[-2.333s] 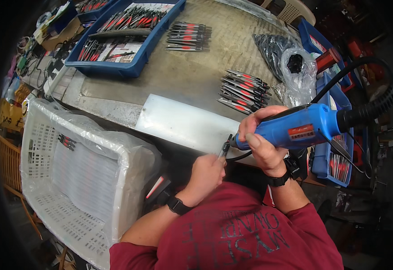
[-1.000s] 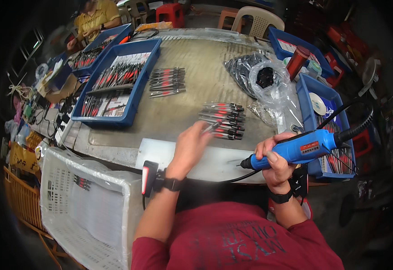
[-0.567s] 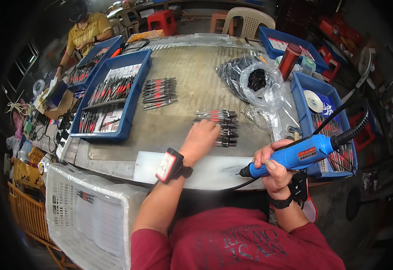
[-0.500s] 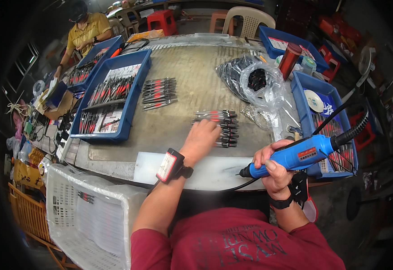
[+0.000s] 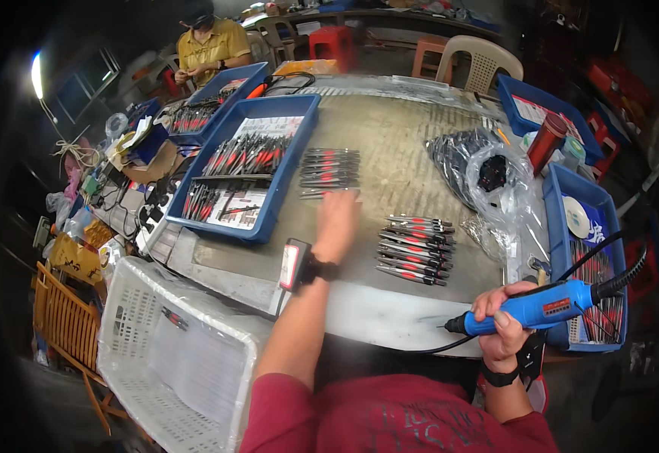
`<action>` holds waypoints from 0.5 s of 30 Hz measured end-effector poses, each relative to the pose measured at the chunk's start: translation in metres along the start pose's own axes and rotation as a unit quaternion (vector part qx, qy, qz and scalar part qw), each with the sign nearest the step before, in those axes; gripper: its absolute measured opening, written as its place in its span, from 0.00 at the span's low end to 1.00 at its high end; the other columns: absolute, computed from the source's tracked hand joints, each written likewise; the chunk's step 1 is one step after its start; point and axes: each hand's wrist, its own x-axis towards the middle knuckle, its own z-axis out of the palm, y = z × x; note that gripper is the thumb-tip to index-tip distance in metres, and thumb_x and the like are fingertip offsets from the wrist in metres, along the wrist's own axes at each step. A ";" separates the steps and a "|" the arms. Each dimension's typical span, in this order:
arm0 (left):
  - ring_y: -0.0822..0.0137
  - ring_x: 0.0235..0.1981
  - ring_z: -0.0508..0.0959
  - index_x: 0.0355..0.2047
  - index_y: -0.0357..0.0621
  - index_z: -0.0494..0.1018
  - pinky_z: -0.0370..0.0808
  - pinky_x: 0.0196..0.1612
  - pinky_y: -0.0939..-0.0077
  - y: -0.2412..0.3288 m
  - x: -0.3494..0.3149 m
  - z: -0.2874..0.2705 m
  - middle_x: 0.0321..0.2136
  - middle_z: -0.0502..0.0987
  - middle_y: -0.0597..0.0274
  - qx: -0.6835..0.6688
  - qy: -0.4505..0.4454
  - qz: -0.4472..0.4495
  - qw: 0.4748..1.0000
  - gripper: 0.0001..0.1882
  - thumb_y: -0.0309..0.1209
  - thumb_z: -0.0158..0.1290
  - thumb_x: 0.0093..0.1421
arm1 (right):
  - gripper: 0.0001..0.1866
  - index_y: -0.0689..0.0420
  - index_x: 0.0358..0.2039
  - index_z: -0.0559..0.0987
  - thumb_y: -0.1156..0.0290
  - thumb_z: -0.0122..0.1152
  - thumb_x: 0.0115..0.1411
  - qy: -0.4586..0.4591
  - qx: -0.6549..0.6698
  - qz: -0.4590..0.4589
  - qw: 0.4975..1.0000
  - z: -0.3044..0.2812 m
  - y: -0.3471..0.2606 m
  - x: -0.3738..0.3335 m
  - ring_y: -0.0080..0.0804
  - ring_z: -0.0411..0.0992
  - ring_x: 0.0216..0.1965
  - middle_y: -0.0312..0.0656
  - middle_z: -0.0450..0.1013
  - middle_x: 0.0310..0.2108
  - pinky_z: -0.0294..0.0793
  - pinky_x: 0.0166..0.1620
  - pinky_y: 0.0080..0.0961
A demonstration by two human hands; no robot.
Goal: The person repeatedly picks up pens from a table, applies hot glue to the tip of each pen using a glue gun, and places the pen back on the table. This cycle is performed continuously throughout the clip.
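Note:
My right hand grips a blue electric screwdriver, its black tip pointing left above the table's front edge. My left hand is smeared by motion. Its fingertips are at the near edge of a stacked row of slim black, silver and red pens, and whether it holds anything cannot be made out. A second stack of pens lies between my hands, close to a white sheet along the table's front edge.
A blue tray of pens stands left of the stacks, another blue tray on the right. Clear plastic bags and a dark red cup sit back right. A white plastic-lined crate stands below left. Another person sits at far left.
My left hand has left the nearer stack of pens and moved left and away to the farther stack. The view has shifted left; the screwdriver stays in my right hand.

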 end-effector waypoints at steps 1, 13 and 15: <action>0.53 0.38 0.70 0.34 0.43 0.70 0.68 0.39 0.59 -0.012 0.002 0.001 0.33 0.72 0.56 0.034 0.004 -0.014 0.999 0.10 0.28 0.53 0.50 | 0.24 0.55 0.41 0.62 0.75 0.62 0.44 0.007 -0.008 0.000 1.000 0.000 0.000 0.000 0.32 0.66 0.23 0.40 0.66 0.24 0.68 0.29 0.30; 0.56 0.44 0.67 0.35 0.47 0.68 0.65 0.38 0.51 -0.052 0.011 0.014 0.35 0.69 0.60 0.175 -0.066 -0.093 0.978 0.10 0.33 0.52 0.52 | 0.24 0.56 0.41 0.63 0.73 0.60 0.43 0.034 -0.011 0.017 0.999 -0.005 0.006 0.005 0.32 0.66 0.21 0.41 0.65 0.23 0.67 0.28 0.30; 0.54 0.41 0.69 0.35 0.46 0.68 0.65 0.38 0.50 -0.042 0.009 0.007 0.34 0.70 0.58 0.190 -0.062 -0.076 0.977 0.09 0.33 0.51 0.54 | 0.24 0.56 0.42 0.62 0.73 0.60 0.43 0.028 -0.012 0.016 0.999 -0.005 0.006 0.005 0.32 0.66 0.22 0.41 0.66 0.23 0.68 0.28 0.30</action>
